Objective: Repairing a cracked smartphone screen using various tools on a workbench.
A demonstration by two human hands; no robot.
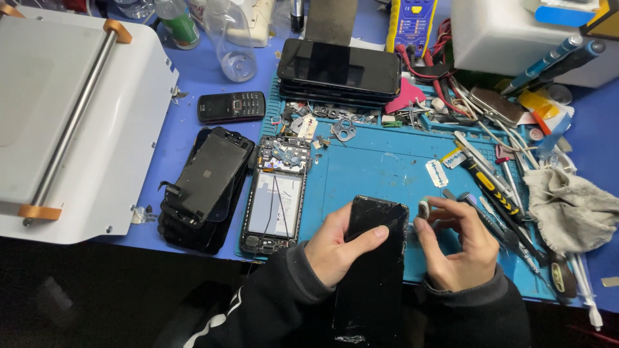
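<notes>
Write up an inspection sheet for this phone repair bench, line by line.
Surface: teal work mat on a blue table.
Job's things: dark cracked phone, upright, gripped by the left hand; small round piece pinched in the right hand.
Clutter: opened phone, stack of screens, keypad phone, stacked phones, razor blade, screwdrivers, grey rag, small loose parts.
Grippers: both hands busy.
Cables: red leads by the meter.
Surroundings: white machine, plastic bottles.
</notes>
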